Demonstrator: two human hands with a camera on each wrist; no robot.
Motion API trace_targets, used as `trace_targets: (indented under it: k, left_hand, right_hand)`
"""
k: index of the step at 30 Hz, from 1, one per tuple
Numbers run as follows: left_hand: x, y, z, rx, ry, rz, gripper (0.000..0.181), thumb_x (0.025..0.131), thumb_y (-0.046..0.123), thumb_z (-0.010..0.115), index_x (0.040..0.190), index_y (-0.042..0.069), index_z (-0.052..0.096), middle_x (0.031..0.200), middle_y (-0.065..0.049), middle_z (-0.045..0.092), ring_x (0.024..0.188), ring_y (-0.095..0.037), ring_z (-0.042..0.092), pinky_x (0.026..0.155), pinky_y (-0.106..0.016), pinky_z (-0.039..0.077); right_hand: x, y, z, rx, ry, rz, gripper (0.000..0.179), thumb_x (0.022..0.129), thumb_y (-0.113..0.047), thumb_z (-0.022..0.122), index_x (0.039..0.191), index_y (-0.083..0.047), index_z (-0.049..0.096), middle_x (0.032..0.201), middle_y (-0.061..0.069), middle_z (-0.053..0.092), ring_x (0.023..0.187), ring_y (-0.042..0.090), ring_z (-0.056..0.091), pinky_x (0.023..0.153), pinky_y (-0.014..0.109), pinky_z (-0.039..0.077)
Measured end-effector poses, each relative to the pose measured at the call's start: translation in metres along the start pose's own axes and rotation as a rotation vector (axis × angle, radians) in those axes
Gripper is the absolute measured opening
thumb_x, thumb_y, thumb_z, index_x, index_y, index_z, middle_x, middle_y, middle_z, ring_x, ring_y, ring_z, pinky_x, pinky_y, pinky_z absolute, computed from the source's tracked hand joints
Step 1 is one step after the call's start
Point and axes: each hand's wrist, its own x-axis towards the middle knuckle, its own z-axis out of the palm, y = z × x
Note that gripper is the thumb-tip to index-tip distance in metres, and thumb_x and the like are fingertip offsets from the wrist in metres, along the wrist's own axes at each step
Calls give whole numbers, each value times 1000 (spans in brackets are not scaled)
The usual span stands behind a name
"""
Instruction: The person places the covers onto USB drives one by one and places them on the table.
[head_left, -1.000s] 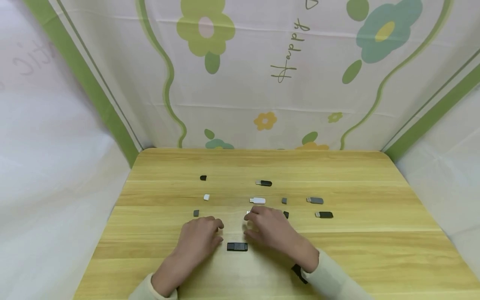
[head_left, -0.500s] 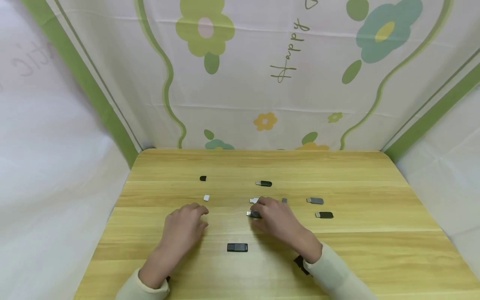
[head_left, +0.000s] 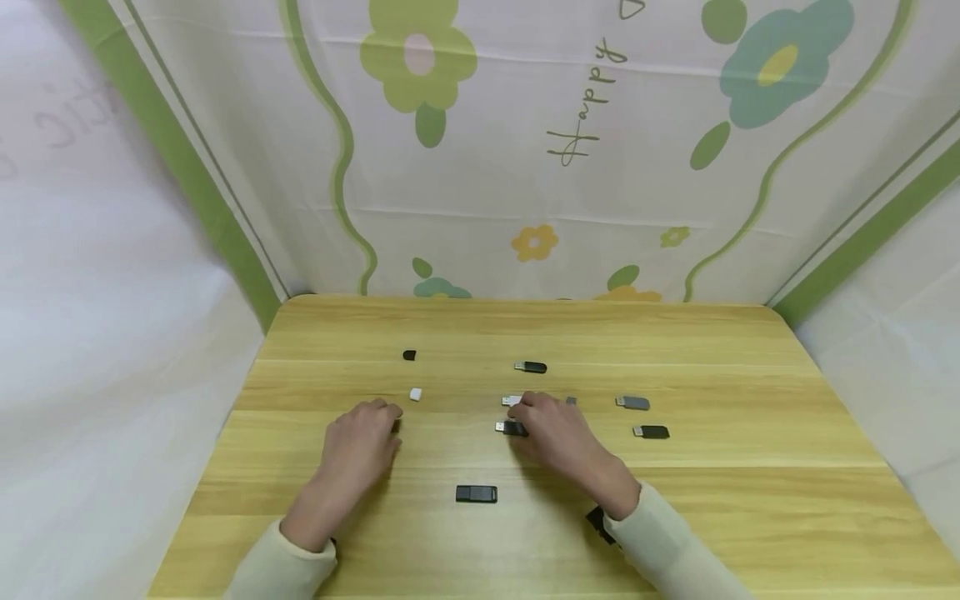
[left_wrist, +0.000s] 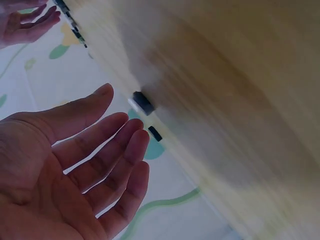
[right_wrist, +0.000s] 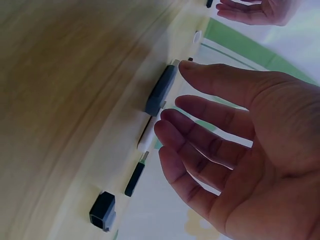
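In the head view my left hand [head_left: 358,442] hovers by a grey USB stick cap [left_wrist: 143,102], mostly hidden there. The left wrist view shows its fingers relaxed and apart, with the cap just beyond the fingertips. My right hand [head_left: 558,433] is beside a black USB stick [head_left: 513,428] with its metal plug bare. Its fingers are loosely bent, and the right wrist view shows that stick [right_wrist: 161,91] lying on the table near thumb and fingertips. A white USB stick [head_left: 511,401] lies just behind it, partly covered by the right hand.
Further back are a white cap [head_left: 416,394], a black cap [head_left: 409,355] and an uncapped black stick [head_left: 535,367]. Rightward lie a grey stick [head_left: 636,403] and another black stick [head_left: 655,432]. A capped black stick [head_left: 476,494] sits in front on the wooden table [head_left: 750,517].
My left hand has moved left, away from the middle, to the grey cap. My right hand has shifted slightly right and back, uncovering more of the black stick and covering part of the white one.
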Motion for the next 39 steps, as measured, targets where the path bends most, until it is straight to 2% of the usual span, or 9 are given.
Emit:
trace_targets:
  k: [14, 21, 31, 39]
  left_hand:
    - [9, -5, 7, 41, -18, 15, 19, 80, 6, 91, 89, 7, 75, 82, -4, 67, 67, -18, 60, 56, -35, 51]
    - [14, -5, 9, 66, -7, 33, 18, 81, 4, 90, 80, 8, 72, 77, -3, 64, 63, -17, 57, 53, -34, 48]
    - [16, -2, 10, 110, -5, 61, 17, 82, 2, 89, 79, 6, 72, 76, -5, 65, 61, -16, 53, 52, -33, 48]
    - [16, -2, 11, 125, -17, 53, 17, 82, -1, 85, 78, 6, 71, 76, -5, 64, 62, -17, 55, 52, -35, 50]
  right_hand:
    - [3, 2, 8, -49, 15, -20, 13, 86, -13, 87, 94, -12, 78, 83, 0, 63, 67, 14, 59, 49, 28, 44]
    - [3, 3, 8, -31, 4, -13, 10, 87, -12, 87, 91, -12, 77, 81, 0, 62, 68, 14, 58, 51, 28, 45]
    - [1, 3, 9, -13, -20, -4, 14, 85, -12, 90, 91, -12, 77, 84, 1, 64, 72, 15, 60, 57, 28, 48]
    - [0, 3, 11, -9, -12, -16, 15, 84, -9, 90, 89, -12, 76, 84, 0, 64, 73, 15, 60, 59, 28, 49]
